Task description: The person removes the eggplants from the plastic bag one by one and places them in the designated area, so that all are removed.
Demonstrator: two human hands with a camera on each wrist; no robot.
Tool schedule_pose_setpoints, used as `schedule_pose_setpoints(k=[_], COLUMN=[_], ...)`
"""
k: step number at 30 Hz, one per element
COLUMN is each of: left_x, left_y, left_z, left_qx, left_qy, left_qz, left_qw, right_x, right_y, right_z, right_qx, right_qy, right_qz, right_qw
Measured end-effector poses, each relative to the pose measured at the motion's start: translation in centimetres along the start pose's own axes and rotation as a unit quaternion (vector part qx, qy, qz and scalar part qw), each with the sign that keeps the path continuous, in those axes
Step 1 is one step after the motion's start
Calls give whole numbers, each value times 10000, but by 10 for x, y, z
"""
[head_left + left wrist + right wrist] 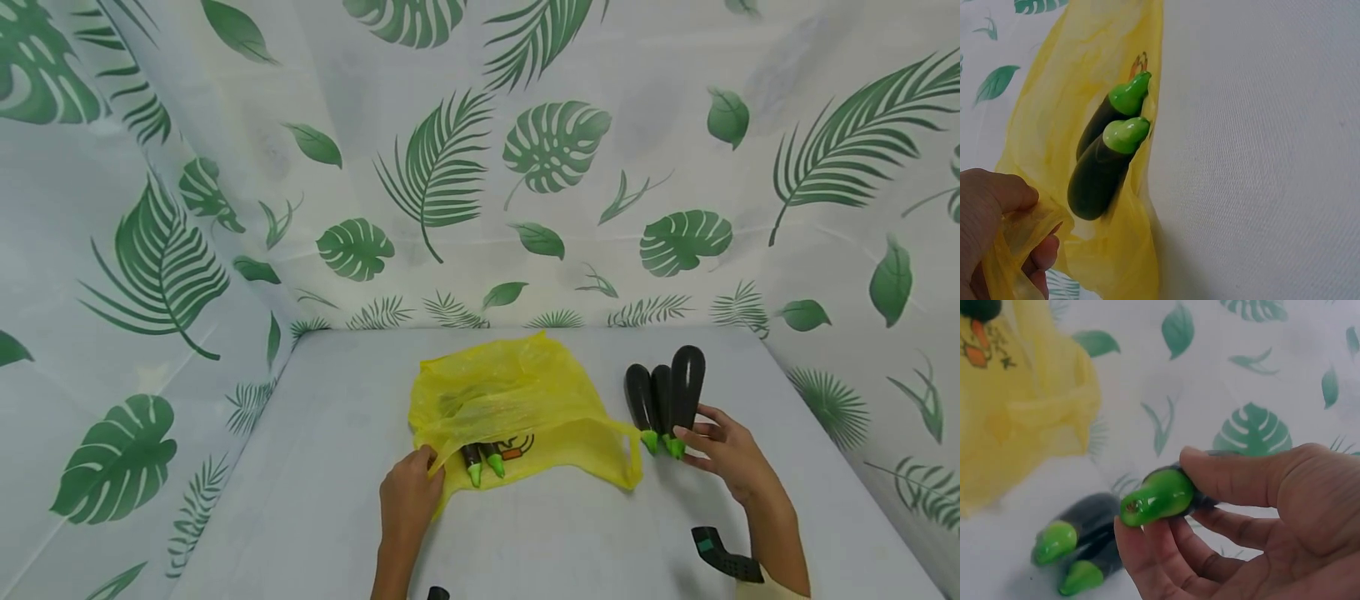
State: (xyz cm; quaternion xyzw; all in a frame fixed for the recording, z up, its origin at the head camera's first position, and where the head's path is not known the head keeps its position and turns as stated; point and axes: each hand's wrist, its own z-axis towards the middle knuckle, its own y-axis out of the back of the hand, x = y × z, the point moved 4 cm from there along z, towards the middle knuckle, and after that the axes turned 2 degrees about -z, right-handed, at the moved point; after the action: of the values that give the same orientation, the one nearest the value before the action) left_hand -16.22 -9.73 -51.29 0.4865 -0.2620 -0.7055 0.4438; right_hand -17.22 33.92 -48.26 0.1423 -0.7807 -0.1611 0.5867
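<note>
A yellow plastic bag [517,392] lies on the table with its mouth toward me. My left hand [408,492] pinches the edge of that mouth at its left side, by a handle. Two dark eggplants [1100,178] with green stem ends lie inside the bag, their stems at the opening. On the right, my right hand [731,458] grips one eggplant [687,387] near its green stem end, thumb on one side and fingers on the other. Beside it, two more eggplants [1079,540] rest on the table, stems toward me.
The white table [300,500] ends against a wall sheet [465,283] printed with green leaves. The bag's right handle [633,454] spreads close to the loose eggplants. A black strap-like device [723,558] sits at my right wrist.
</note>
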Motion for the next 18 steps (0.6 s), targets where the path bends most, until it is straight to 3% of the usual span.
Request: schedule_pose_setpoints(k=[9,18], left_x=[0,1], left_y=[1,0], left_z=[0,0], left_qx=[-86,-3], left_qy=[-71,33], left_qz=[-84,-18], left_qw=[9999,10000], right_x=[-26,-43], right_y=[24,34], right_z=[28,48], right_qx=[-124,-137], right_qy=[-601,-835], right_qz=[47,-89], right_qw=[9981,9964])
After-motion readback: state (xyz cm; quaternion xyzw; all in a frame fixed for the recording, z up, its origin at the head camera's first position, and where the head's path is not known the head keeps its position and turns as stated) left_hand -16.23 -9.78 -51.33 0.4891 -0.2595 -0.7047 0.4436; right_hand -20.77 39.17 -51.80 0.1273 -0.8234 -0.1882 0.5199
